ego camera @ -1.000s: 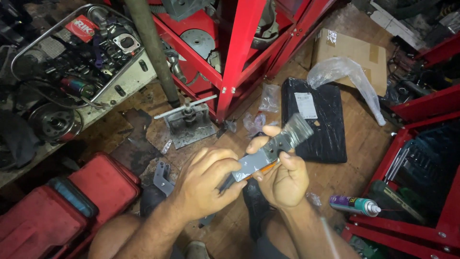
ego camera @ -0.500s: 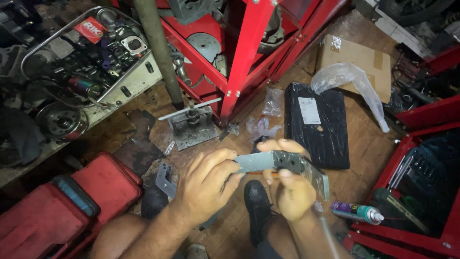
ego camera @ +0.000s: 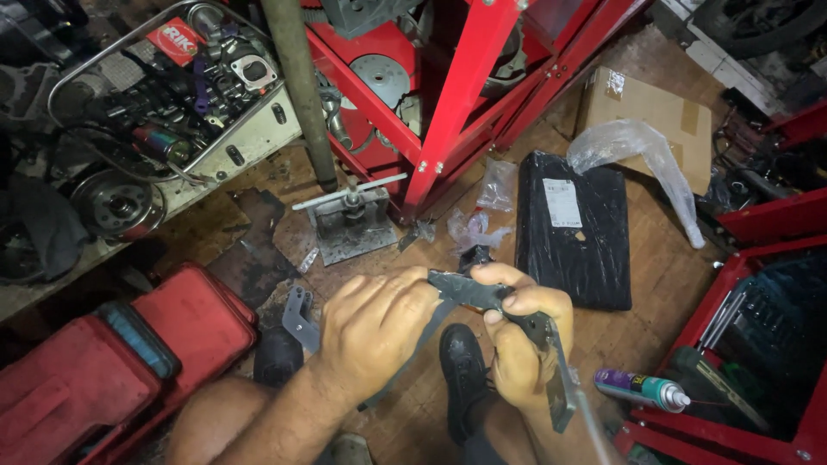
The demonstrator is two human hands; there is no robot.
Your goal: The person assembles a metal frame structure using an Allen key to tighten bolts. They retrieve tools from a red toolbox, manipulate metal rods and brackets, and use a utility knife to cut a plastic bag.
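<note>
Both my hands hold one dark grey metal bracket (ego camera: 482, 297) above the wooden floor. My left hand (ego camera: 375, 331) grips its near-left end, fingers curled over it. My right hand (ego camera: 521, 344) is closed round its middle, thumb on top. The bracket's long flat arm (ego camera: 560, 379) points down and to the right past my right wrist. A thin dark strip (ego camera: 413, 353) runs down between my hands. My black shoe (ego camera: 461, 362) shows below the hands.
A red steel frame (ego camera: 457, 103) stands ahead, with a small grey metal vise (ego camera: 349, 220) at its foot. A black packet (ego camera: 573, 228), a clear plastic bag (ego camera: 637, 146) and a cardboard box (ego camera: 650, 112) lie right. Purple spray can (ego camera: 642, 389) near right; red case (ego camera: 129, 353) left; loose bracket (ego camera: 300, 314).
The bracket has been turned: its long arm pointed up and right a second ago and now hangs down to the right. Both hands have kept hold of it.
</note>
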